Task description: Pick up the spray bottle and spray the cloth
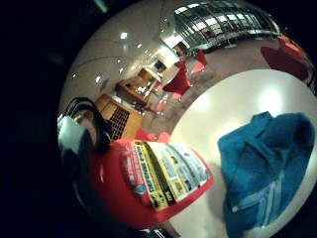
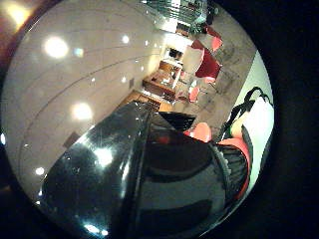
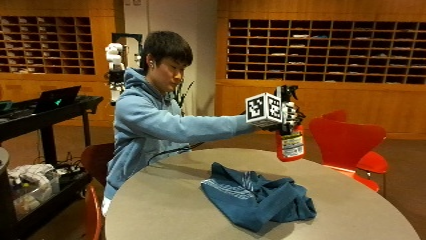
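Hanging in the air above the far side of the round table (image 3: 346, 210), the red spray bottle (image 3: 291, 145) is up in the gloved right hand (image 3: 287, 116), fingers wrapped round its neck and black spray head. It looks a light, rigid plastic thing, best gripped high at the neck. The soft, crumpled blue cloth (image 3: 256, 197) lies below, nearer the person, orange chair (image 3: 346, 140) behind.

- Wooden pigeonhole shelves (image 3: 326, 50) line the back wall.
- Red chairs (image 3: 346, 142) stand beside the round grey table (image 3: 166, 210).
- A black cart (image 3: 46, 112) carries a laptop (image 3: 56, 98).
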Demonstrator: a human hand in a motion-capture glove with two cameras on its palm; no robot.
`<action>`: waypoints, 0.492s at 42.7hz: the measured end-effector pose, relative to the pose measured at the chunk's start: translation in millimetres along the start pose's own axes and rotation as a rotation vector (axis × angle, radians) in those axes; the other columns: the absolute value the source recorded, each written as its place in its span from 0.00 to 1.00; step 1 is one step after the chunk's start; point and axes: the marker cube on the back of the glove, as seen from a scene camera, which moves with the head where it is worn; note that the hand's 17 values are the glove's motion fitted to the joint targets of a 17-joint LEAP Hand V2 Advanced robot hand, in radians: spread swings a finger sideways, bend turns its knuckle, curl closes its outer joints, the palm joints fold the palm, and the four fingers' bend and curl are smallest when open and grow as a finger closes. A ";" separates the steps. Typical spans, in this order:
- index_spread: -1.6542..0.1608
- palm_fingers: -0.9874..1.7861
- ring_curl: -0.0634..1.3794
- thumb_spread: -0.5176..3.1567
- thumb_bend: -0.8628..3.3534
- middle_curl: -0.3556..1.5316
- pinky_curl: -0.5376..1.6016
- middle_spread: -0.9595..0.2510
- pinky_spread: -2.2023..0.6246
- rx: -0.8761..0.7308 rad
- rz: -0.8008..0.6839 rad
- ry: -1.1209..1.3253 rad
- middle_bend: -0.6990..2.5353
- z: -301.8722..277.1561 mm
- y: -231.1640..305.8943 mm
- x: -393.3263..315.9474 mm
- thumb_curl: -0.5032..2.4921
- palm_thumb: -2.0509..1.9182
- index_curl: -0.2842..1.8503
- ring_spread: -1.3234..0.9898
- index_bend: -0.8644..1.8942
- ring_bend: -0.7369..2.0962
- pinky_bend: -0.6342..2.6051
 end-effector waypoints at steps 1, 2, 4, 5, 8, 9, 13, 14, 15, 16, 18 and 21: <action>0.80 0.86 0.34 0.18 0.20 0.44 0.43 0.67 0.70 0.001 0.006 -0.006 0.39 6.0 1.1 5.2 0.43 0.74 0.38 0.49 0.49 0.44 0.30; 0.80 0.86 0.34 0.18 0.20 0.44 0.43 0.67 0.70 0.001 0.014 -0.013 0.39 11.7 2.2 10.8 0.43 0.74 0.38 0.49 0.49 0.44 0.30; 0.80 0.86 0.34 0.18 0.20 0.44 0.43 0.67 0.70 -0.002 0.033 -0.029 0.39 22.2 4.0 21.7 0.43 0.74 0.38 0.49 0.49 0.44 0.30; 0.80 0.85 0.34 0.18 0.20 0.44 0.43 0.67 0.70 -0.004 0.041 -0.035 0.39 26.5 4.8 26.6 0.43 0.74 0.38 0.49 0.49 0.44 0.30; 0.80 0.85 0.34 0.18 0.20 0.44 0.43 0.67 0.70 -0.009 0.064 -0.042 0.39 36.5 6.0 40.2 0.43 0.74 0.38 0.49 0.49 0.44 0.30; 0.80 0.85 0.34 0.18 0.20 0.44 0.43 0.67 0.70 -0.010 0.070 -0.042 0.39 39.3 6.1 44.7 0.43 0.74 0.37 0.49 0.48 0.44 0.30; 0.80 0.85 0.34 0.18 0.20 0.44 0.43 0.68 0.70 -0.032 0.084 -0.041 0.39 50.8 8.4 59.4 0.43 0.74 0.37 0.49 0.48 0.44 0.30; 0.80 0.85 0.34 0.18 0.20 0.44 0.43 0.68 0.70 -0.040 0.085 -0.040 0.39 53.4 9.1 62.1 0.43 0.75 0.37 0.49 0.48 0.44 0.30; 0.80 0.85 0.34 0.18 0.20 0.44 0.43 0.68 0.70 -0.047 0.085 -0.038 0.39 55.8 9.7 64.6 0.43 0.75 0.37 0.49 0.48 0.44 0.30; 0.80 0.85 0.34 0.18 0.20 0.44 0.43 0.68 0.70 -0.055 0.083 -0.036 0.39 57.9 10.1 66.9 0.43 0.75 0.37 0.49 0.48 0.44 0.30; 0.80 0.85 0.34 0.18 0.20 0.44 0.43 0.68 0.70 -0.081 0.079 -0.034 0.39 60.9 10.8 70.9 0.43 0.75 0.37 0.49 0.48 0.44 0.30; 0.80 0.85 0.34 0.18 0.20 0.44 0.43 0.68 0.70 -0.148 0.070 -0.036 0.39 63.5 12.4 74.9 0.43 0.75 0.37 0.49 0.48 0.44 0.30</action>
